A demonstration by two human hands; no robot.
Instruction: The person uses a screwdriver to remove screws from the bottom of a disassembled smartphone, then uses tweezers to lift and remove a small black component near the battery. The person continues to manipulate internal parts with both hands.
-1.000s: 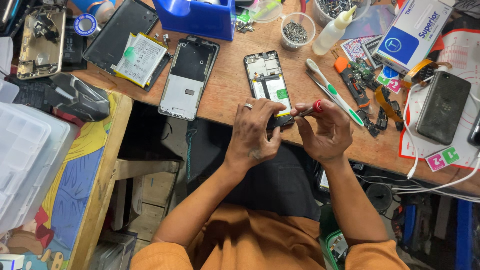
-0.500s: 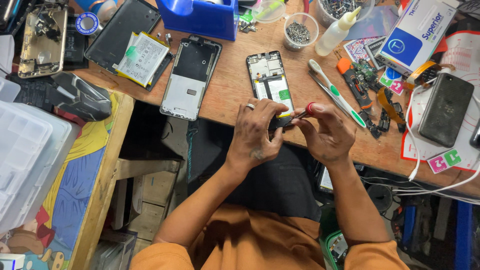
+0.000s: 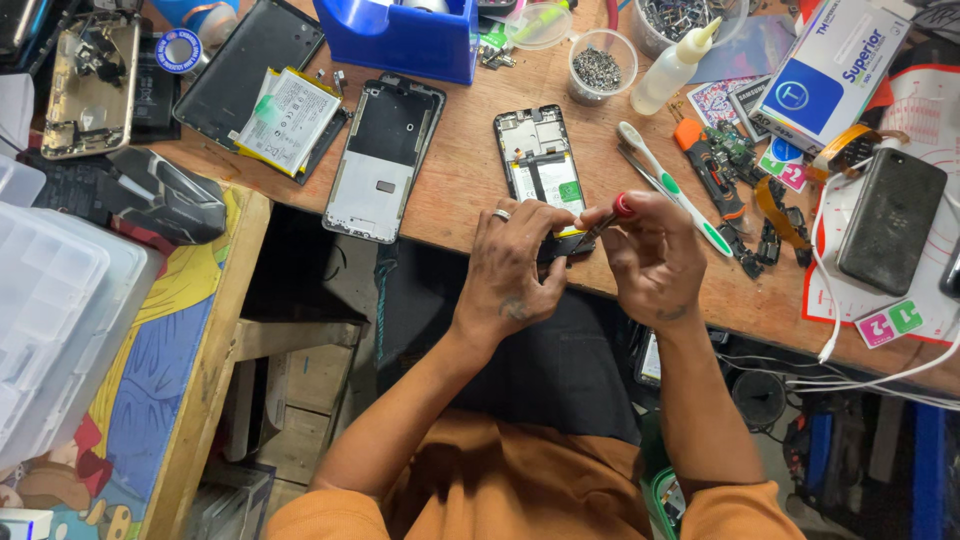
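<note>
Wood bench [image 3: 450, 200], L hand [image 3: 510, 265] pinning phone [image 3: 545, 170], R hand [image 3: 655, 260] grip closed on screwdriver [image 3: 605, 220]

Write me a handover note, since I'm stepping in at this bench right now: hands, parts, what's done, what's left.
Left hand: pressed on the bottom end of the opened phone, steadying it at the bench edge.
Right hand: gripping a red-capped screwdriver, tip angled down at the phone's lower end.
Nearby: white toothbrush and tweezers right of the phone; empty phone frame to the left; loose battery beyond it; cup of small screws above.
Done: phone is open, insides exposed.
Left: work at the lower end is under way; whether screws are going in or out cannot be told.
</note>
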